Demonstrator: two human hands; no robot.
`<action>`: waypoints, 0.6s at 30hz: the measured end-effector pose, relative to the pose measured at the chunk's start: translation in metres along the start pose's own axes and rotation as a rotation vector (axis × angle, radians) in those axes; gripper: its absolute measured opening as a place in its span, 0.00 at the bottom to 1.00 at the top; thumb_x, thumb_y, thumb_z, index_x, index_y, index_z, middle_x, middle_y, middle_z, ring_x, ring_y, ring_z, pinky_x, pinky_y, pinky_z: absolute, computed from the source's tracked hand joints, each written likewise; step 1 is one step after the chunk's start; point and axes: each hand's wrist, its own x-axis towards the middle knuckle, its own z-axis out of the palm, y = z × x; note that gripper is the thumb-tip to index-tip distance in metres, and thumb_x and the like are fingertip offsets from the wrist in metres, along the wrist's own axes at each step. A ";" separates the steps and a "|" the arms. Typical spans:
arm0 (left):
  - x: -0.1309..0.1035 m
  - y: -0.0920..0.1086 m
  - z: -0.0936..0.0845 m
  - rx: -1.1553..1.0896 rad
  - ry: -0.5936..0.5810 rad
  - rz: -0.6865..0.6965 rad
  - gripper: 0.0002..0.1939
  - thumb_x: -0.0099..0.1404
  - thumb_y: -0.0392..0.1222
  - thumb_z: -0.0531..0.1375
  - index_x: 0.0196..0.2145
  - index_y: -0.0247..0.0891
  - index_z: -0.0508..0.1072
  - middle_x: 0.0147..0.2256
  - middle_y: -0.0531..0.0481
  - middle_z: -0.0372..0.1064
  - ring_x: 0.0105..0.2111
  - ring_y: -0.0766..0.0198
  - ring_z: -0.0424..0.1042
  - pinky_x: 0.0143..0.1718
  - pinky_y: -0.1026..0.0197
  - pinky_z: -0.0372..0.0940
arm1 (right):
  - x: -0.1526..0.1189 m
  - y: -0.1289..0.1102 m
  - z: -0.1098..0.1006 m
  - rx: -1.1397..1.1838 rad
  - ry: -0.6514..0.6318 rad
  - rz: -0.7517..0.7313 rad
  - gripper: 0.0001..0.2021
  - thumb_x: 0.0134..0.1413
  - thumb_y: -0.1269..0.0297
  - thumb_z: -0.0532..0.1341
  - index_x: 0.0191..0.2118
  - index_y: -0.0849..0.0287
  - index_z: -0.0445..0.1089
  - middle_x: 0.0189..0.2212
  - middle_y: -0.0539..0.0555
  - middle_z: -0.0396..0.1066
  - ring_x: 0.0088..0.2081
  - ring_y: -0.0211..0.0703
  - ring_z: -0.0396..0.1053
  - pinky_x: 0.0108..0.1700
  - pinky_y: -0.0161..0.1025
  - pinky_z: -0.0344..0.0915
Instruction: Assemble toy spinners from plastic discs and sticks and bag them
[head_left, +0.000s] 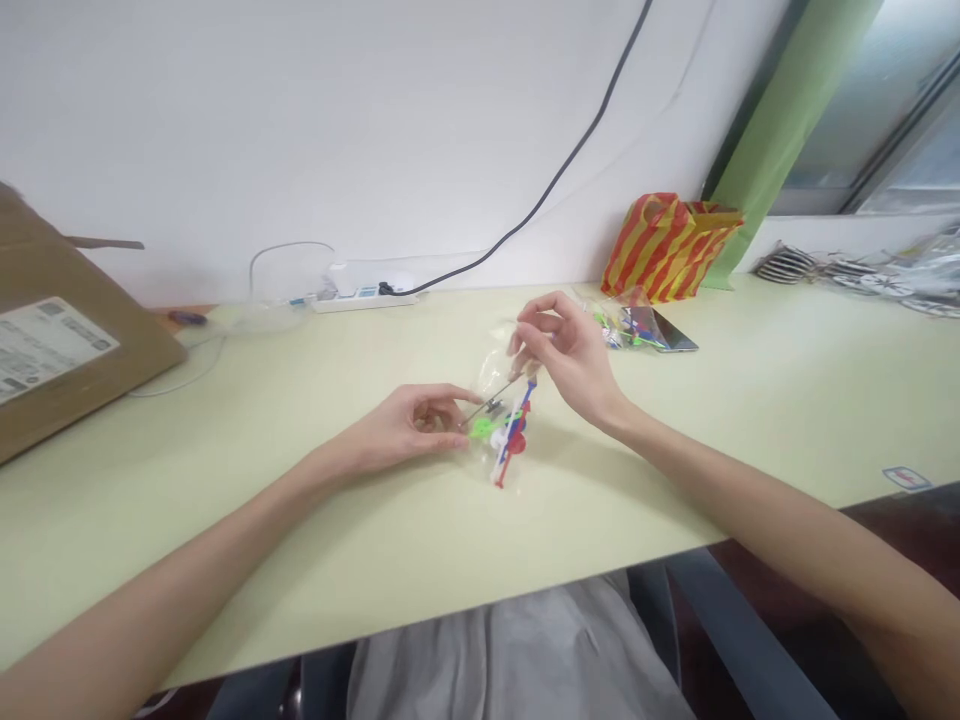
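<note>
A clear plastic bag (491,378) is held between my two hands, just over the table. Inside it show plastic arrow-shaped pieces in red (516,443), blue, white and green (481,428), along with some small metal parts. My left hand (420,425) grips the bag's left side, thumb below and forefinger above. The fingers of my right hand (562,350) pinch its upper right edge. A thin metal rod (491,400) slants between both hands; whether it lies inside the bag, I cannot tell.
Behind my right hand lie another bag of coloured pieces (634,325) and a dark phone (675,332). A striped red and yellow bag (671,250) stands at the wall. A power strip (364,298) with a black cable is at the back; a cardboard box (67,350) stands left.
</note>
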 end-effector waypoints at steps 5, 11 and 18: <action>-0.003 0.022 0.014 -0.107 -0.100 0.014 0.36 0.60 0.50 0.71 0.64 0.44 0.68 0.52 0.45 0.76 0.50 0.52 0.75 0.50 0.54 0.67 | -0.005 -0.012 0.013 0.120 0.091 0.039 0.20 0.61 0.44 0.65 0.42 0.50 0.57 0.30 0.46 0.74 0.24 0.40 0.76 0.21 0.33 0.67; -0.003 0.029 0.032 -0.319 -0.018 -0.021 0.21 0.63 0.50 0.69 0.49 0.36 0.76 0.41 0.43 0.80 0.38 0.54 0.80 0.39 0.56 0.72 | -0.007 -0.023 0.018 0.224 0.145 0.053 0.20 0.64 0.40 0.59 0.44 0.48 0.52 0.41 0.49 0.78 0.38 0.44 0.80 0.33 0.37 0.74; 0.004 0.002 0.015 -0.312 0.443 -0.013 0.33 0.58 0.49 0.73 0.56 0.39 0.66 0.41 0.44 0.80 0.38 0.53 0.81 0.37 0.58 0.71 | -0.004 0.009 0.009 0.071 -0.127 0.196 0.17 0.61 0.49 0.65 0.47 0.54 0.66 0.41 0.54 0.78 0.46 0.46 0.76 0.46 0.42 0.71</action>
